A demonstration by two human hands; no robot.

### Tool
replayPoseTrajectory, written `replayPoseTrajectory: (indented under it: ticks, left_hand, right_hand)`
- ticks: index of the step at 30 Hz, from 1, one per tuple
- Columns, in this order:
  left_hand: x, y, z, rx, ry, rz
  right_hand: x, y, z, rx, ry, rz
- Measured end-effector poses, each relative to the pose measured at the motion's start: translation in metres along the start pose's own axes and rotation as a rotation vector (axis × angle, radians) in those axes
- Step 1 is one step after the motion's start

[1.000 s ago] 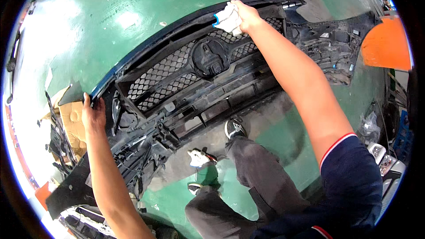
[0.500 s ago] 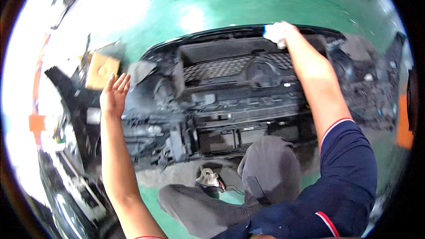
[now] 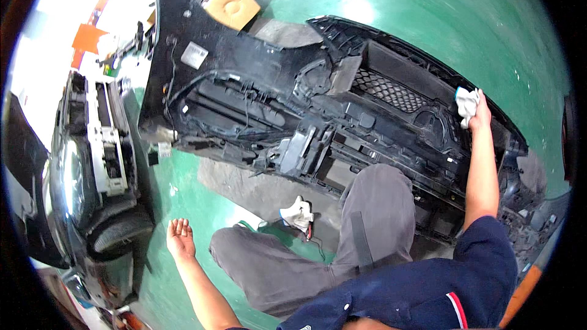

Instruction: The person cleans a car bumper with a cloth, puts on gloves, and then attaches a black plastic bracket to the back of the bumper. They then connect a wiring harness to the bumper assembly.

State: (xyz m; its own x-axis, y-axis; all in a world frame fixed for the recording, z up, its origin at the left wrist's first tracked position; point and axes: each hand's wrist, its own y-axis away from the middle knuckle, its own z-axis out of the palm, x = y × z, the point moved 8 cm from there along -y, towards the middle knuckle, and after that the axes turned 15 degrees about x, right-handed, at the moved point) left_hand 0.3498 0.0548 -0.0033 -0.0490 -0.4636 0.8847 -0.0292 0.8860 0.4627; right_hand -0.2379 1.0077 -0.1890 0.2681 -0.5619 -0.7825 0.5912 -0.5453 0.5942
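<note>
A large black car bumper [image 3: 391,128] lies on the floor before me with its inner side and grille mesh facing up. My right hand [image 3: 480,113] is at its far right edge, closed around a bunched white glove [image 3: 468,107] with a blue edge. Whether the glove touches the bumper I cannot tell. On the left, my left hand [image 3: 181,239] hangs over the green floor, palm up, fingers apart and slightly curled, holding nothing. Another white glove [image 3: 298,212] lies on the floor between my knees and the bumper, beside a dark object with a thin cord.
A black car body panel [image 3: 238,55] with a white label overlaps the bumper's left side. Beyond it stands a cardboard box [image 3: 232,6]. A car front section [image 3: 98,177] with a tyre is at left. Grey matting [image 3: 232,186] lies under the bumper.
The view has turned left, so the bumper appears slanted and more of the car section shows. My left hand has dropped toward me, away from the panel. My right hand still grips the glove.
</note>
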Motion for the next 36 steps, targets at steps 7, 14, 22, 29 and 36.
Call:
replayPoseTrajectory:
  ticks: [7,14,22,29,36]
  left_hand:
    - [-0.008,0.014,0.058,-0.255,-0.107,0.042]
    - [0.008,0.162,0.241,-1.083,-0.416,0.144]
    - [-0.039,0.222,0.279,-1.515,-0.577,-0.122]
    - [-0.080,0.219,0.285,-1.566,-0.433,-0.310]
    - [-0.070,0.207,0.266,-1.697,-0.206,-0.643]
  right_hand:
    - [0.097,0.249,0.118,-0.412,0.322,0.143]
    - [0.162,0.530,0.263,-1.322,0.644,0.106]
    - [0.216,0.631,0.255,-1.209,0.925,-0.248]
    - [0.171,0.623,0.199,-0.738,0.978,-0.410]
    - [0.175,0.664,0.171,-0.642,0.830,-0.393]
